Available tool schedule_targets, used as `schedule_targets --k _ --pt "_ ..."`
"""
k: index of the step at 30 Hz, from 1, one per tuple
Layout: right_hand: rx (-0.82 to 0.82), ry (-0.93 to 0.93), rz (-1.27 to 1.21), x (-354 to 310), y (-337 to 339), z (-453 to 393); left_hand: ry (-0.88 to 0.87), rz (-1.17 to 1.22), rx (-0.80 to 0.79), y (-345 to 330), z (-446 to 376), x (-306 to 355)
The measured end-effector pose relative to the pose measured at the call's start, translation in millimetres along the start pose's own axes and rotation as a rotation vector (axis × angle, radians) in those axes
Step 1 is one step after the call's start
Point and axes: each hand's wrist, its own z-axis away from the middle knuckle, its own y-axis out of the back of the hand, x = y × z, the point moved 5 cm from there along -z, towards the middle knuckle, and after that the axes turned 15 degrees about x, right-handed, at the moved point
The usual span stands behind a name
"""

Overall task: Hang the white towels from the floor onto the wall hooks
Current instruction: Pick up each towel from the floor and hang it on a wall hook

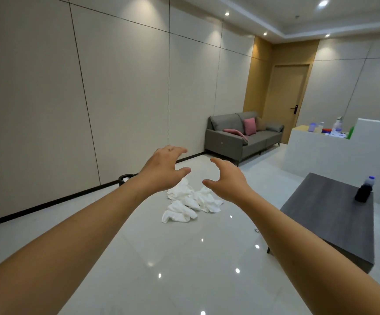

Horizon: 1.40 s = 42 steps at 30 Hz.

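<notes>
Several crumpled white towels (189,204) lie in a loose heap on the glossy white floor, a few steps ahead. Both my arms stretch forward at chest height, well above and short of the heap. My left hand (164,170) has its fingers spread and loosely curved, holding nothing. My right hand (227,178) mirrors it, thumb and fingers apart, also holding nothing. The beige panelled wall (125,98) runs along the left; no hooks show on the visible part of it.
A dark grey low table (330,214) with a dark bottle (364,189) stands at the right. A grey sofa (243,137) with pink cushions sits against the far wall. A white counter (330,153) holds several bottles. A small black bin (125,179) stands by the left wall.
</notes>
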Motion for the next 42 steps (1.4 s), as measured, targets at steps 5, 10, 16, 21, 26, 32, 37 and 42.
schedule_targets --k 5,10,16,21,26,32,37,42 --pt "-0.029 0.007 -0.024 40 -45 -108 0.009 -0.038 -0.013 -63 -92 -22" --pt "-0.048 0.022 -0.048 69 -87 -197 0.063 -0.030 0.008 -116 -167 -54" --pt "-0.104 -0.004 -0.038 111 -152 -269 0.104 -0.029 -0.053 -193 -231 -102" --pt "-0.124 -0.030 0.001 143 -213 -334 0.075 -0.016 -0.099 -257 -291 -148" --pt "-0.096 -0.056 0.033 164 -275 -423 0.060 0.005 -0.094 -319 -382 -205" --pt "-0.068 -0.148 0.082 198 -323 -534 0.022 0.067 -0.177 -394 -496 -251" --pt "-0.063 -0.194 0.089 225 -367 -597 0.012 0.094 -0.205 -454 -556 -283" --pt "-0.124 -0.236 0.073 260 -430 -651 0.015 0.078 -0.273 -522 -601 -327"
